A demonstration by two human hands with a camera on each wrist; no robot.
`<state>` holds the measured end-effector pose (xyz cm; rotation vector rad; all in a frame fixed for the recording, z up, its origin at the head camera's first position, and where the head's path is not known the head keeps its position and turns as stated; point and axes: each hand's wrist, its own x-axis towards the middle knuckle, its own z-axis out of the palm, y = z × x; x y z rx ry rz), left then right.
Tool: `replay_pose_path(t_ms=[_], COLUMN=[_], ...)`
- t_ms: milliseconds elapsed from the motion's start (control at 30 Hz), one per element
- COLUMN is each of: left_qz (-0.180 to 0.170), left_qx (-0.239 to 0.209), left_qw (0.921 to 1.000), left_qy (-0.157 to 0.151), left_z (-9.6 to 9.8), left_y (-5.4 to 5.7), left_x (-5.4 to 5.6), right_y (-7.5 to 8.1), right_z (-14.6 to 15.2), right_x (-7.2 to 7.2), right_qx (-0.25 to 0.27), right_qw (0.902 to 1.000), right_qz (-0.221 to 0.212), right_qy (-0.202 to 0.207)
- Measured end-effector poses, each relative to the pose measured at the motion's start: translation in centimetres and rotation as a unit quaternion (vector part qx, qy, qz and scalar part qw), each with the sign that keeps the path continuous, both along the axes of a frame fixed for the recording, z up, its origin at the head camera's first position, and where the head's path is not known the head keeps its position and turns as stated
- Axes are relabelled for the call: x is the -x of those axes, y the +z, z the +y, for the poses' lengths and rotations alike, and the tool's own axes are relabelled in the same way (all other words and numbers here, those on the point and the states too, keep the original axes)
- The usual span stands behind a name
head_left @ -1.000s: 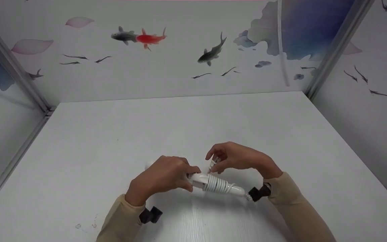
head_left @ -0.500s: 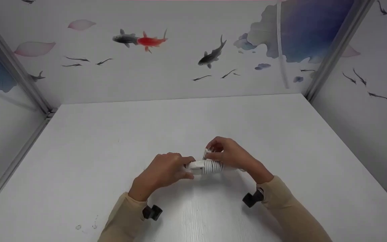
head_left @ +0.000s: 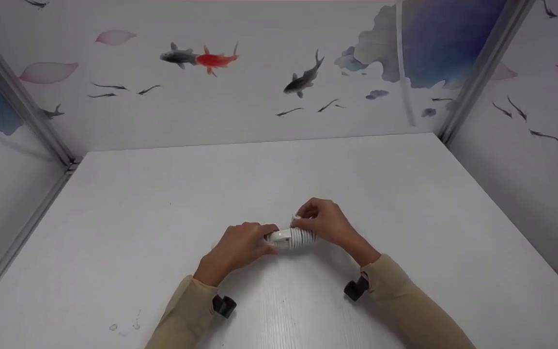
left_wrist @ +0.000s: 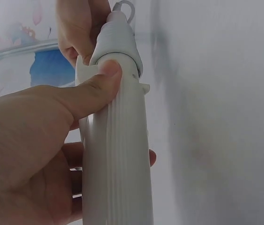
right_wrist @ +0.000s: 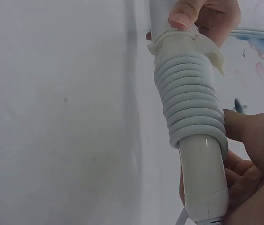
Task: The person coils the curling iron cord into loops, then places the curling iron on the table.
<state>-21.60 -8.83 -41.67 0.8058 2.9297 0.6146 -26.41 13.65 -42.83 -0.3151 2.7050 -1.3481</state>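
A white curling iron (head_left: 280,239), wand-shaped and with a flared lever (right_wrist: 210,52) at its middle, is held out in front of me. Its cord (right_wrist: 190,101) is wound in several tight turns around the handle (right_wrist: 202,173). My left hand (head_left: 242,245) grips the ribbed barrel (left_wrist: 122,159), thumb laid along it close to the coil. On the far side of the coil, my right hand (head_left: 328,222) pinches a small white cord end (head_left: 294,221) standing up from the turns. In the right wrist view that pinch is hidden behind the handle.
Below the hands lies a white table (head_left: 162,194). A back wall (head_left: 250,116) printed with fish and petals rises behind it, with side panels at left and right. Black wrist cameras (head_left: 356,289) sit on both sleeves.
My right hand has moved left and closed over the coil, its fingers now tighter on the cord end. The curling iron has turned nearly level, and its handle end is now covered by that hand.
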Motion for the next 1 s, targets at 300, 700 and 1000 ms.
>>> replay_pose_path(t_ms=[300,700,1000], left_qz=[-0.027,-0.044,-0.084], left_qx=[-0.009,-0.017,-0.004], left_qw=[0.9996,0.9987,0.9956], left_qy=[-0.001,0.017,0.041], left_z=[-0.5,-0.6,-0.3], left_y=[-0.7,-1.2,-0.7], left_x=[0.6,1.2,1.5], right_y=[-0.7,-0.8,-0.9], right_z=[-0.3,-0.3,-0.2], right_x=[0.2,0.2,0.2], right_qx=[-0.006,0.009,0.0], right_qw=[0.9998,0.9993,0.9991], right_qz=[0.005,-0.011,-0.029], right_qy=[0.017,0.034,0.032])
